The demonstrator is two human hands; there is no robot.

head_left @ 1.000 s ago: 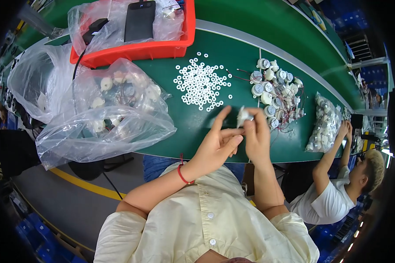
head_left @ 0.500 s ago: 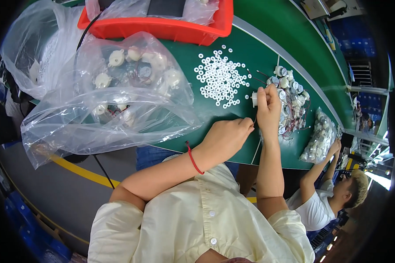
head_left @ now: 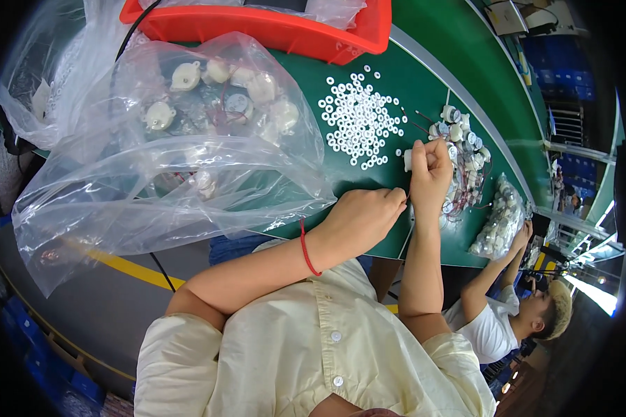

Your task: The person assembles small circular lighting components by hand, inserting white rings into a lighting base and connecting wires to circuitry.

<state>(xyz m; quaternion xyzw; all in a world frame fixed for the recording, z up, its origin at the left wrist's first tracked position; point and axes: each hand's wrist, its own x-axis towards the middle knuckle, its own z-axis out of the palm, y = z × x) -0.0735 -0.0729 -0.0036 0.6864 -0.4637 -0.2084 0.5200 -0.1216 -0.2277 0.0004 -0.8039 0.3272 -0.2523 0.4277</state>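
My right hand is closed round a small white motor, whose end sticks out past the fingers on the left. Just below and to the left, my left hand is pinched closed, its fingertips almost touching the right hand. What lies in that pinch is too small to make out. Beyond both hands, many small white rings lie spread on the green table. A heap of small motors with thin red and dark wires lies right beside my right hand.
A clear plastic bag with several motors covers the table's left side. Behind it stands a red bin. A full bag of parts lies at the right, near a person whose hands reach beside it.
The view has shifted slightly, so the bin, bag and rings appear moved. Both hands keep nearly the same pose, the right still holding the motor and the left still pinched beside it.
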